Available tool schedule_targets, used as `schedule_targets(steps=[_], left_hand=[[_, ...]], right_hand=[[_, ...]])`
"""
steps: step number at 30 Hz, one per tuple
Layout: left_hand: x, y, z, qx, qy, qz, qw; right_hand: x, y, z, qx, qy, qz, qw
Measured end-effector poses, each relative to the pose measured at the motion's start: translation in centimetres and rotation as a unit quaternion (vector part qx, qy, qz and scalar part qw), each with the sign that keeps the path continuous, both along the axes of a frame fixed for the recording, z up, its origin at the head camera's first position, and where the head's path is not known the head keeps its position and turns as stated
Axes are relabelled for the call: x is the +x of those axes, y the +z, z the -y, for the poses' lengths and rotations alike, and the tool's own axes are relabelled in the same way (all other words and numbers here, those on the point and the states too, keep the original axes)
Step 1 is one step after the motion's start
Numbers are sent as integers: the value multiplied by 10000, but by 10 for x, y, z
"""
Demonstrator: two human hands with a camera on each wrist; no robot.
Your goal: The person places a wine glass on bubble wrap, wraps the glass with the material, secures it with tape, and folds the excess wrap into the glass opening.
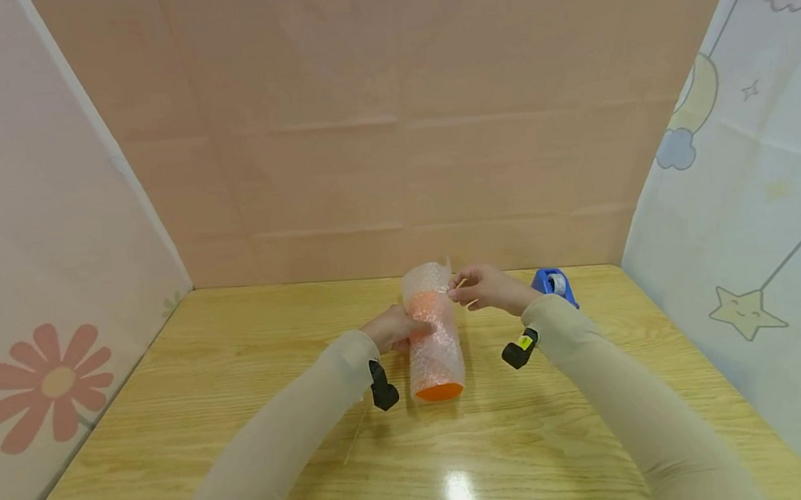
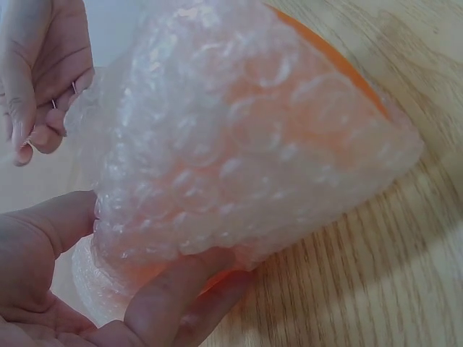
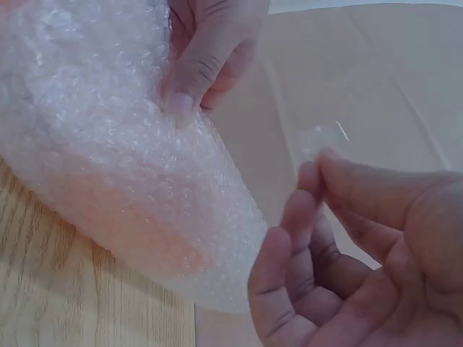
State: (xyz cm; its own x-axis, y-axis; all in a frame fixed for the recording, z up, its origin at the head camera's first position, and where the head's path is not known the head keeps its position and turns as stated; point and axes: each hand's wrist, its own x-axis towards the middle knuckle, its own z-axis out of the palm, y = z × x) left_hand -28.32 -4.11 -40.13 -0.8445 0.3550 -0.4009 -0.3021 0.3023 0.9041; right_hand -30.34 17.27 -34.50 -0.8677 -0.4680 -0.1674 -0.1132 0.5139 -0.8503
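A roll of bubble wrap (image 1: 437, 356) surrounds an orange object, whose flat orange end (image 1: 440, 393) shows at the near side. What the object is stays hidden under the wrap. My left hand (image 1: 395, 328) grips the bundle from its left side, thumb on top, with fingers (image 2: 177, 289) curled against the wrap in the left wrist view. To the right of the bundle's far part, my right hand (image 1: 490, 289) pinches a small piece of clear tape (image 3: 322, 137) between thumb and forefinger. In the right wrist view the tape stands apart from the wrap.
A blue tape dispenser (image 1: 568, 292) with a roll of tape stands on the wooden table (image 1: 254, 353), behind my right wrist. A thin pale strip (image 1: 353, 441) lies near my left forearm. Cloth-like walls enclose the table at the back and both sides.
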Motion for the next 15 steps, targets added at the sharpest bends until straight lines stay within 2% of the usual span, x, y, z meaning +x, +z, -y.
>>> schedule_targets(steps=[7,15], left_hand=[[0,-1,1,-114,-87,-30,9999],[-1,0,1,-75,-121,-78,9999]], right_hand=[[-9,0,13,802,300,-166,9962],[-19,-3,25,1320,431,-323,9898]])
